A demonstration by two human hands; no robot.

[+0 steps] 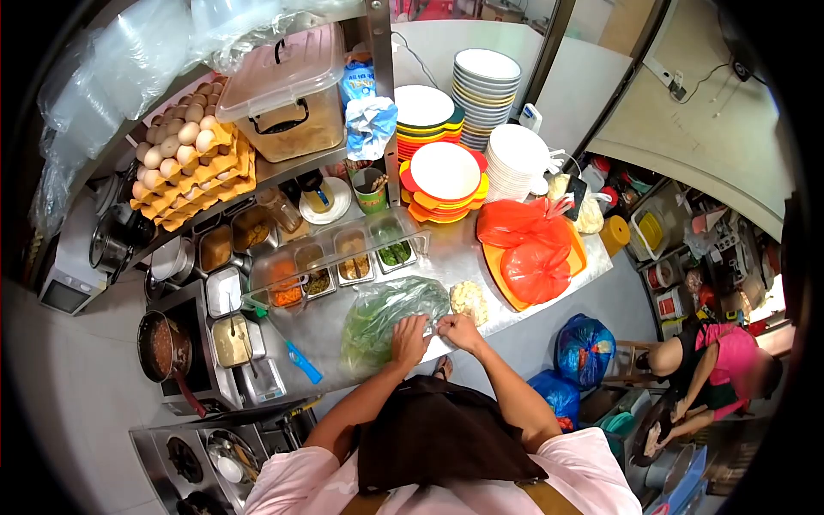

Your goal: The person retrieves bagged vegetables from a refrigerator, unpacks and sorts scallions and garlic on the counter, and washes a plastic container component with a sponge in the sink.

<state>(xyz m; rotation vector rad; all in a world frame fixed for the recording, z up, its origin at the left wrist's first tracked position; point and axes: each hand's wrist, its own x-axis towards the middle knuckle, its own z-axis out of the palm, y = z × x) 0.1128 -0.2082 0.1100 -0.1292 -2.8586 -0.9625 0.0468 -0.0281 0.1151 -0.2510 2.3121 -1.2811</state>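
Note:
A clear plastic bag of green vegetables [378, 318] lies on the steel counter in front of me. My left hand [410, 337] rests at its lower right part, the fingers curled onto the plastic. Just to the right, my right hand [461, 331] is closed in a pinch at the bag's edge; the exact bit of plastic between the fingertips is too small to see clearly. Touching distance above my right hand sits a small bag of pale peeled cloves [469, 299], which look like garlic. A blue-handled tool [303, 364] lies to the left of the vegetables.
Behind the bag stand metal tubs of chopped toppings [354, 268] under a clear guard. Orange tray [577, 251] with red bags is at right, near stacked bowls [445, 176]. Eggs [184, 142] fill trays on the shelf. A saucepan [163, 343] stands left. Another person [721, 369] sits at right.

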